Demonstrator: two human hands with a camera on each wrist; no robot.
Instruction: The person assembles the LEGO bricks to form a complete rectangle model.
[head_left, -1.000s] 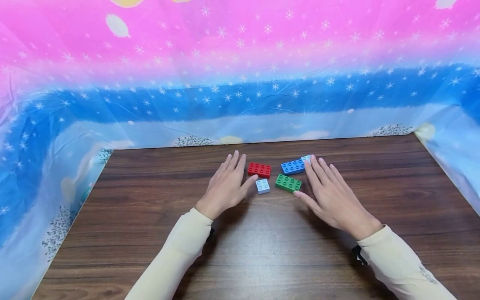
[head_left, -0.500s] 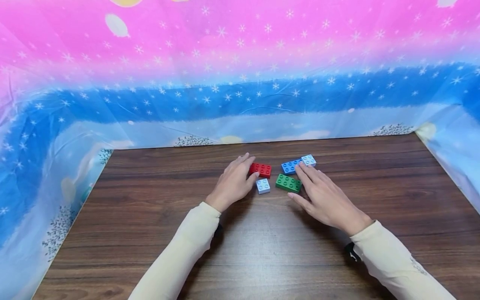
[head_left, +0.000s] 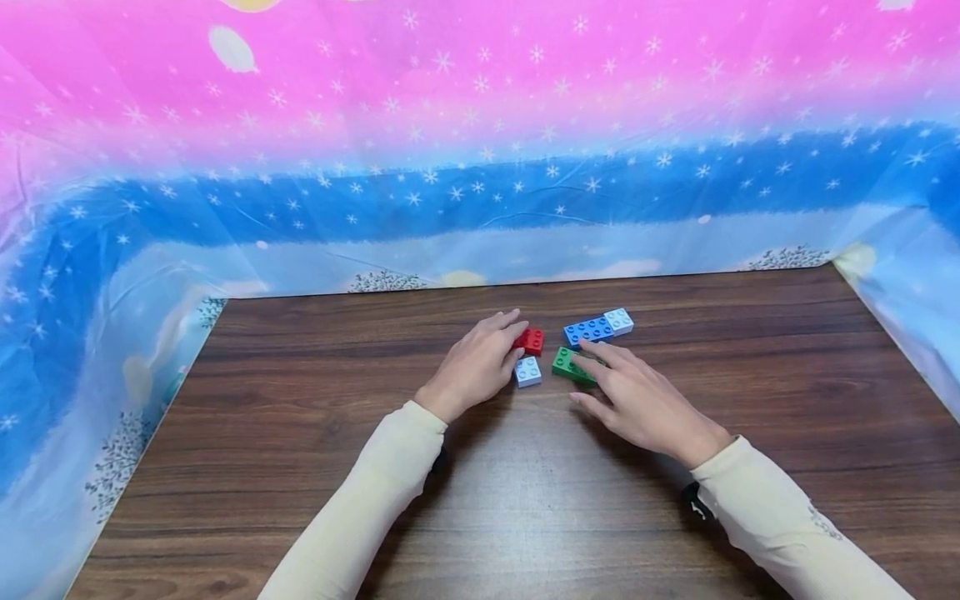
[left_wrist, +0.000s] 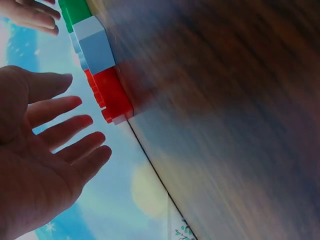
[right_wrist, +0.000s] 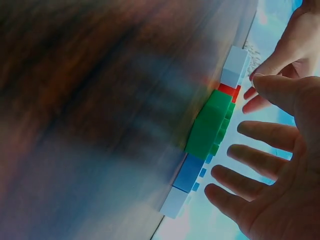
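My left hand (head_left: 474, 363) hovers by the red toy brick (head_left: 534, 340), its fingers spread and hiding the brick's left part in the head view. Just below the thumb lies a small pale-blue brick (head_left: 528, 372). My right hand (head_left: 643, 402) is held over the green brick (head_left: 567, 365), covering its right end, with fingers apart and nothing held. Behind the green one sits a blue brick (head_left: 588, 330), and a second small pale brick (head_left: 619, 321) stands at its right end. Both wrist views show the fingers (left_wrist: 75, 135) above the bricks, apart from them.
The bricks lie on a dark wooden table (head_left: 262, 467) near its back edge. A pink and blue snowflake-patterned cloth (head_left: 450, 200) hangs behind the table and along both sides.
My left hand has moved right, over the red brick's left part. My right hand has drawn left and nearer, uncovering the right pale brick and covering part of the green one. The bricks lie unmoved.
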